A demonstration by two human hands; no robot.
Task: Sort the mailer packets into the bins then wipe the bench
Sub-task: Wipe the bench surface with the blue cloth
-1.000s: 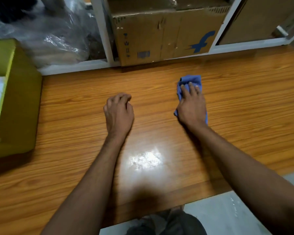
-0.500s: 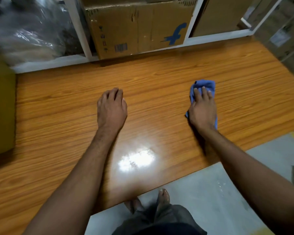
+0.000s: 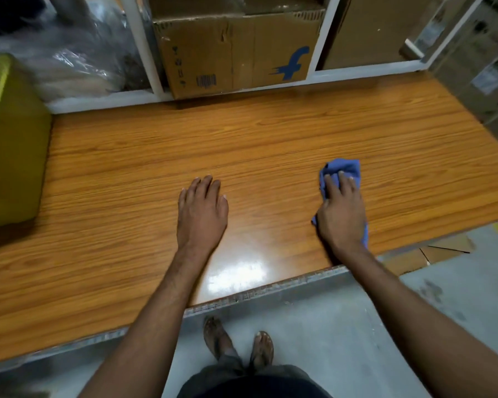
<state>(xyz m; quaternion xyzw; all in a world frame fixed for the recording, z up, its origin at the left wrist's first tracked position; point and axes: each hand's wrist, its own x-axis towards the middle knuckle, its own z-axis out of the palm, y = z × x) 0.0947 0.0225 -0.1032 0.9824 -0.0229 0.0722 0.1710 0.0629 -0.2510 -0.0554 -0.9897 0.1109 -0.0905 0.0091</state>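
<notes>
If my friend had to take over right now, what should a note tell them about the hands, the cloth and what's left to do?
Left hand: flat on the bench, holding nothing.
Right hand: pressing the blue cloth onto the bench, near its right front edge.
Green bin: at the bench's left end; something white shows inside at the edge of view.
Done: no mailer packets are on the bench in view, so sorting looks finished.
Left: carry on wiping; I cannot tell which parts are already wiped.
</notes>
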